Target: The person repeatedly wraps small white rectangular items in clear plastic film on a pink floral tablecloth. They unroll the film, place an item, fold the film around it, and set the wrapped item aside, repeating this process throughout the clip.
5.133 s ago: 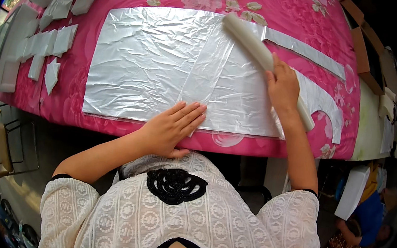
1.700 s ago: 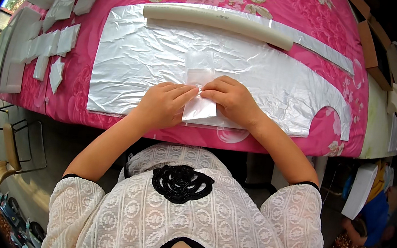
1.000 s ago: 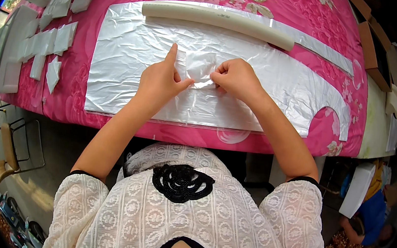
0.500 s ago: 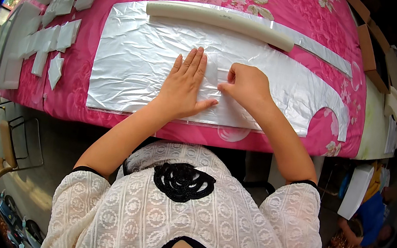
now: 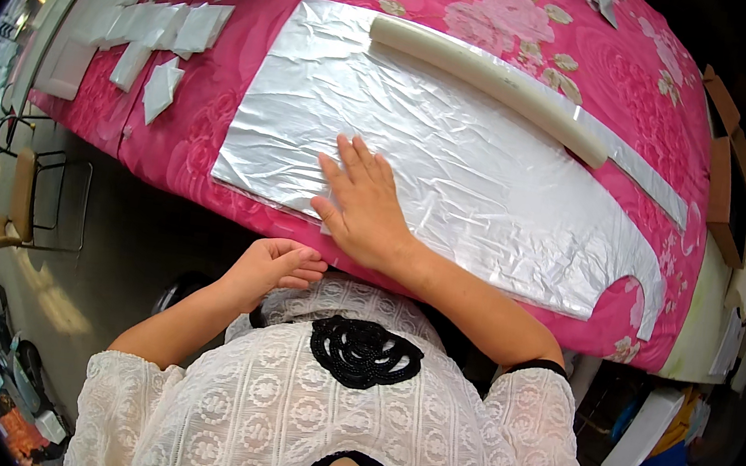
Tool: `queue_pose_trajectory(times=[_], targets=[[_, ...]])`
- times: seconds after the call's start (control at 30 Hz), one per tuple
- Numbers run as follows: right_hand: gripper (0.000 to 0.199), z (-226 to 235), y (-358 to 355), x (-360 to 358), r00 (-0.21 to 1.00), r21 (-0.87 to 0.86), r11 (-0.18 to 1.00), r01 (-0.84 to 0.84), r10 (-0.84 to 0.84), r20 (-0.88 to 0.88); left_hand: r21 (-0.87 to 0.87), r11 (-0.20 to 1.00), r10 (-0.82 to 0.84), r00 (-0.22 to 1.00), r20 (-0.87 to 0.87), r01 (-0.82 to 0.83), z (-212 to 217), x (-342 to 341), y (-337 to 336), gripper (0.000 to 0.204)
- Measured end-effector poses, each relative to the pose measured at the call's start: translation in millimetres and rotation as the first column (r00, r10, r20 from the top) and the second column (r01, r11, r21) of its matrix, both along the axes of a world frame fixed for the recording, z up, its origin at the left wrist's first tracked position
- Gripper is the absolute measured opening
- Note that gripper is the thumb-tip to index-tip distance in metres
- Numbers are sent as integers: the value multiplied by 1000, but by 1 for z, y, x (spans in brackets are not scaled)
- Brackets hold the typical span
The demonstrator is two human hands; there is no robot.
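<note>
A crinkled silver plastic sheet (image 5: 420, 155) lies on the table, with a rounded cutout in its right end. My right hand (image 5: 365, 209) rests on it near its lower left edge, palm down with the fingers spread. My left hand (image 5: 277, 270) is just off the table's front edge, beside the right one. Its fingers are bent and pressed together; whatever they hold, if anything, cannot be made out. A long pale cardboard tube (image 5: 494, 85) lies across the sheet's far side.
A pink floral cloth (image 5: 188, 145) covers the table. Several folded white packets (image 5: 163, 88) lie at the far left. A silver strip (image 5: 645, 183) extends past the tube's right end. Open cardboard boxes (image 5: 727, 197) stand at the right, and a chair (image 5: 22, 195) at the left.
The view has turned, so the sheet appears tilted. My left hand has left the sheet and drawn back to the table edge; my right hand has opened and moved left, flat on the sheet.
</note>
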State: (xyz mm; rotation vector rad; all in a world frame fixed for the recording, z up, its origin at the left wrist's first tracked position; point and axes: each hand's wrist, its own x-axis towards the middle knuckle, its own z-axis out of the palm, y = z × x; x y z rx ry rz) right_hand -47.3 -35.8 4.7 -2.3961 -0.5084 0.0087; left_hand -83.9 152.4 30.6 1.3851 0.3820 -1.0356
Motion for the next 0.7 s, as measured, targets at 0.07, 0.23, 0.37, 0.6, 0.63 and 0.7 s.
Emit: queue_pose_trajectory(times=[0.07, 0.23, 0.37, 0.6, 0.63, 0.7], targets=[[48, 5, 29, -11, 988, 148, 981, -126, 138, -74, -32, 987, 157, 987, -12, -158, -1, -3, 4, 26], [24, 17, 35, -3, 988, 155, 976, -151, 154, -3, 264, 964, -136, 840, 525, -9, 3, 33, 48, 13], [22, 19, 7, 4, 997, 76, 994, -74, 76, -26, 296, 903, -23, 655, 756, -310, 30, 112, 117, 17], [23, 19, -1, -1, 999, 90, 995, -36, 38, -17, 760, 465, -467, 604, 646, -453, 28, 233, 197, 33], [25, 20, -3, -1, 999, 83, 996, -31, 33, -12, 746, 414, -543, 516, 663, -522, 9, 237, 201, 36], [28, 21, -13, -2, 1000, 74, 997, -16, 16, -2, 680, 326, -690, 326, 646, -657, -25, 247, 206, 42]])
